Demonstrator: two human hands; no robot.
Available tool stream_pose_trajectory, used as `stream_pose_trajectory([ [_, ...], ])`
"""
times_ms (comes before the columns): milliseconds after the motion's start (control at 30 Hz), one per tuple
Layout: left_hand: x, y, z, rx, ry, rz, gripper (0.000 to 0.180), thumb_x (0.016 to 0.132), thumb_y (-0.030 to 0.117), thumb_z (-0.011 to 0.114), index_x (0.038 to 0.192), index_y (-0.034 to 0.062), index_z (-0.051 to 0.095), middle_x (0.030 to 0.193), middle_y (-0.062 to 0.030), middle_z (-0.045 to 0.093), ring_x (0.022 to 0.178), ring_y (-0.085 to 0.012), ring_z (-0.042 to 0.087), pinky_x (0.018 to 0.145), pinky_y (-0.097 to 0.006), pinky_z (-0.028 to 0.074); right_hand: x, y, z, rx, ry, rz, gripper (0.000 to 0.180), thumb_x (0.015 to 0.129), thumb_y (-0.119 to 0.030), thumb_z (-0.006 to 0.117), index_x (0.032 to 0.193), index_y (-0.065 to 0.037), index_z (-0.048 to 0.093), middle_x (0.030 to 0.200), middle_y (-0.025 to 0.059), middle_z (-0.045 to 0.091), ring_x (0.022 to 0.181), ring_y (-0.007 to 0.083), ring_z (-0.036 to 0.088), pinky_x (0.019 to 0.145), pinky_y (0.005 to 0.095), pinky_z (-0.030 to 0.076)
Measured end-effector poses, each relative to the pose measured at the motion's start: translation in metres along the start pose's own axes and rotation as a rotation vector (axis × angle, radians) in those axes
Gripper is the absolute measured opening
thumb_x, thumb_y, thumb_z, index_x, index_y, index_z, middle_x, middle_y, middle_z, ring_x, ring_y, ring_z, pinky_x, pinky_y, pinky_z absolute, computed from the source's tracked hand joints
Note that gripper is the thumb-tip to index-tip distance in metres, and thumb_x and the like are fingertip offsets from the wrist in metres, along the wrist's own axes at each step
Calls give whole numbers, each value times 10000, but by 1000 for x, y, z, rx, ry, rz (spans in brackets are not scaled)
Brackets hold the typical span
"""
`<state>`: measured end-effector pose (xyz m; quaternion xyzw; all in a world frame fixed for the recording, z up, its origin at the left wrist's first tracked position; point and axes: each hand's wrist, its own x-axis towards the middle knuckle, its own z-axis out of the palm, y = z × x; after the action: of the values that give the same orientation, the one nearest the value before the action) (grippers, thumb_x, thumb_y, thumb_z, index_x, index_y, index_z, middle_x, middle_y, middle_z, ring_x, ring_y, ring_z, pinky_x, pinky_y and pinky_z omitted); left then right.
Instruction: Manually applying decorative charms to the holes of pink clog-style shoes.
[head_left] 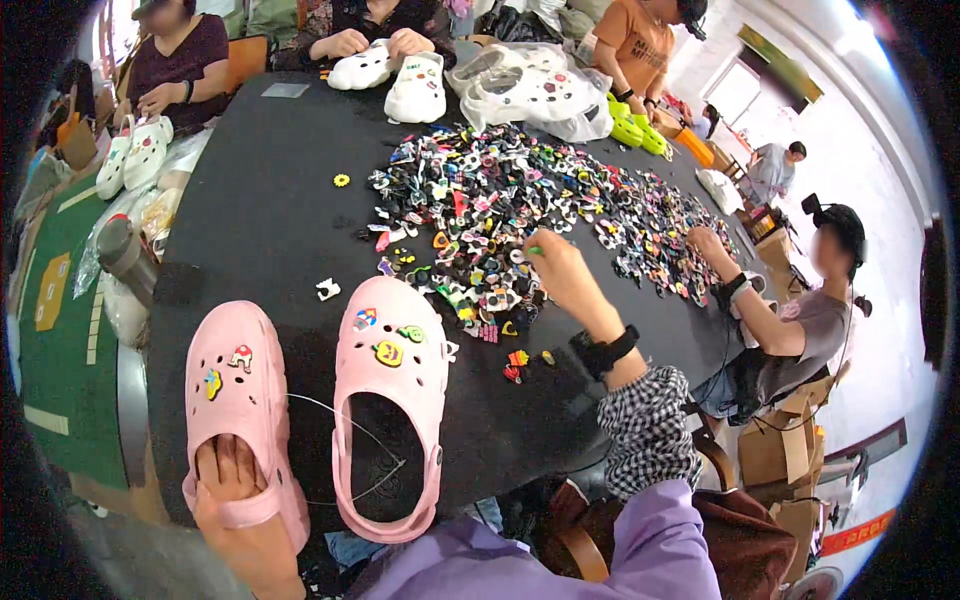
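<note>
A pink clog (232, 335) lies at the near left, with two charms on its toe. My left hand (228, 480) reaches into its opening under the heel strap, holding it from inside; the fingertips are hidden. Beside it, a second pink clog (385, 310) bears several charms; a thin clear cord (345, 415) runs between the two clogs. Above the near edge of a large heap of shoe charms (480, 210), my right hand (565, 275) is closed in a pinch. A small green shoe charm (535, 251) shows at its fingertips.
Loose charms (516, 365) lie right of the clogs, and a white charm (327, 289) lies above them. Across the black table (270, 200), a person handles white clogs (415, 88) beside a plastic bag of clogs (535, 90). Another person (815, 320) works at the right. A flask (125, 250) stands left.
</note>
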<state>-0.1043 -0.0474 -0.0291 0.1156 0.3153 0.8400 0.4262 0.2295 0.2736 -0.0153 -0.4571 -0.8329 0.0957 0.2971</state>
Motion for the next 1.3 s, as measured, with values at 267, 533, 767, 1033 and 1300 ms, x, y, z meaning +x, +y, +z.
stream_pose_trajectory([
  [267, 2, 3, -1, 19, -37, -14, 806, 893, 452, 487, 1456, -42, 190, 1459, -196, 304, 1371, -300, 279, 1130, -425, 200, -12, 3, -33, -156, 30, -39, 94, 849, -39, 531, 923, -4, 576, 880, 155, 630, 818, 323, 610, 717, 389, 486],
  [533, 2, 0, 8, -32, 30, -20, 755, 900, 408, 508, 1428, -64, 246, 1425, -198, 358, 1346, -288, 319, 1129, -403, 214, -16, -38, -41, -571, -114, -242, 90, 778, -26, 533, 864, -49, 548, 805, 120, 580, 815, 335, 601, 706, 436, 488],
  [767, 0, 16, -4, -20, -55, 2, 665, 915, 340, 504, 1397, -69, 296, 1411, -199, 388, 1329, -286, 354, 1120, -406, 241, -39, -218, -91, -480, -642, -474, 101, 726, -124, 563, 791, -47, 570, 759, 79, 568, 773, 252, 608, 640, 357, 493],
  [1033, 0, 14, 19, 72, 102, 21, 609, 925, 351, 475, 1359, -56, 348, 1396, -178, 409, 1325, -271, 348, 1100, -409, 257, -65, -285, -59, -741, -475, -757, 226, 602, -108, 592, 673, 99, 647, 660, 233, 591, 640, 344, 582, 546, 473, 481],
  [1300, -5, -10, 50, 141, 179, -48, 562, 936, 362, 447, 1322, -44, 401, 1382, -157, 430, 1321, -257, 342, 1079, -412, 273, -89, -255, -58, -1006, -250, -859, 150, 620, -33, 613, 730, 61, 648, 723, 201, 590, 723, 317, 600, 566, 433, 496],
])
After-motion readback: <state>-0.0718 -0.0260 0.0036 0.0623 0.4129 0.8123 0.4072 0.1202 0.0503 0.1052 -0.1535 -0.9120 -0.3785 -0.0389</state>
